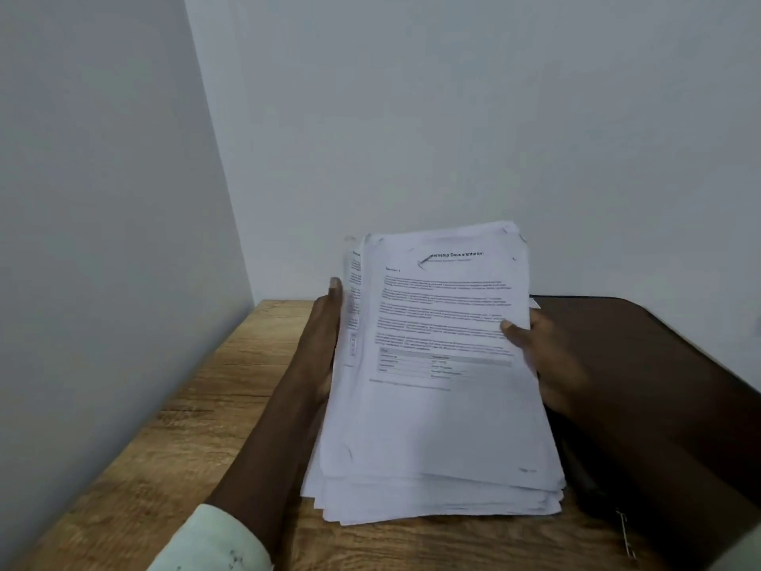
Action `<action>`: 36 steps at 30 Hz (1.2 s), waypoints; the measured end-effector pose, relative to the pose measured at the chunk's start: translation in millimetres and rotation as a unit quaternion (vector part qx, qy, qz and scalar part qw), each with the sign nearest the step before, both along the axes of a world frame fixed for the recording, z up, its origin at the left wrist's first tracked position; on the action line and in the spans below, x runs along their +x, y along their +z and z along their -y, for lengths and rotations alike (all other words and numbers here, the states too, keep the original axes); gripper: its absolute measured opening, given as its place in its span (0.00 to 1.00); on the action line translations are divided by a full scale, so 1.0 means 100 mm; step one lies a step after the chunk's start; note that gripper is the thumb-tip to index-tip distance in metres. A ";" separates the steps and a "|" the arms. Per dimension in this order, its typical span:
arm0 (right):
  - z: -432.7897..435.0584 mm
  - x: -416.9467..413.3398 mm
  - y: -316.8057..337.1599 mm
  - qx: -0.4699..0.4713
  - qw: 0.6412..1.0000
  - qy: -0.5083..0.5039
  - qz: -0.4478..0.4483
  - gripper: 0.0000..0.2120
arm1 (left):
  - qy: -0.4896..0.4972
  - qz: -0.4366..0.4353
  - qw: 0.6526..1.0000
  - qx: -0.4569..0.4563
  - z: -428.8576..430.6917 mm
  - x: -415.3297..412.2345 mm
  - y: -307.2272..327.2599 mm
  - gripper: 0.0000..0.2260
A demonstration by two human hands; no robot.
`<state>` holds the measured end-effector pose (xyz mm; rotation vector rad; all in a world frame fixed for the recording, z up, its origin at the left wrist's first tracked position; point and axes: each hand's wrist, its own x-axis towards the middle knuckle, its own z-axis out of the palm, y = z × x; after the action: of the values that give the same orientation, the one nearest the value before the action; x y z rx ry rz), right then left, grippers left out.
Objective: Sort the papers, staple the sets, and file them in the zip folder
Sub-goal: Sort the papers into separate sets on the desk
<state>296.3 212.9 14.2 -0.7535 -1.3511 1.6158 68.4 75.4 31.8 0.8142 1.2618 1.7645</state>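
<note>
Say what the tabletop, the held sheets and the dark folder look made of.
The light brown tabletop: wood or wood-look laminate, matte; grain streaks show. The stack of white printed sheets: plain matte paper; thin layered edges, bent corners. The dark brown zip folder: perhaps leather or imitation; smooth, too dim to tell.

one paper stack point(436, 426), one folder point(617, 319)

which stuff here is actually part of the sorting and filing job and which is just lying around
Part of the job:
- paper stack, held at its sides by the left hand and right hand
- dark zip folder, lying to the right of the stack

Just there:
- wooden table
- grey walls

No stapler is in view.
</note>
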 end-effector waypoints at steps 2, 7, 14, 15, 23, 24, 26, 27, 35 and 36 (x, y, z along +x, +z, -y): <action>0.07 -0.05 -0.01 0.021 0.999 0.006 0.026 0.13 | -0.009 -0.054 0.998 0.008 -0.01 0.07 0.05 0.26; 0.13 -0.03 0.16 0.039 0.998 -0.005 -0.044 0.24 | -0.063 -0.053 0.993 0.080 0.02 0.08 0.21 0.17; 0.27 0.23 0.78 0.063 0.987 0.102 -0.110 0.23 | -0.032 -0.216 0.963 0.156 0.05 0.35 0.91 0.15; 0.27 0.25 0.90 0.108 0.987 0.065 -0.104 0.21 | -0.022 -0.239 0.956 0.168 0.04 0.39 0.99 0.13; 0.34 0.36 1.26 0.222 0.969 -0.041 -0.100 0.11 | 0.056 -0.255 0.942 0.211 -0.10 0.68 1.10 0.10; 0.32 0.34 1.16 0.207 0.973 -0.042 -0.091 0.13 | 0.068 -0.248 0.946 0.199 -0.13 0.69 1.03 0.10; 0.28 0.29 0.94 0.177 0.981 -0.036 -0.070 0.16 | 0.081 -0.244 0.952 0.168 -0.17 0.67 0.87 0.11; 0.25 0.28 0.83 0.165 0.984 -0.029 -0.064 0.16 | 0.083 -0.244 0.954 0.150 -0.19 0.65 0.79 0.12; 0.24 0.17 0.75 0.181 0.979 -0.071 -0.060 0.12 | 0.075 -0.217 0.968 0.104 -0.21 0.53 0.52 0.10; 0.24 0.16 0.81 0.193 0.976 -0.073 -0.062 0.12 | 0.075 -0.211 0.968 0.114 -0.21 0.54 0.56 0.09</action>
<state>312.3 188.8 94.7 -0.4956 -1.4271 1.2132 122.8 96.6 87.8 1.3104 1.4360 1.9478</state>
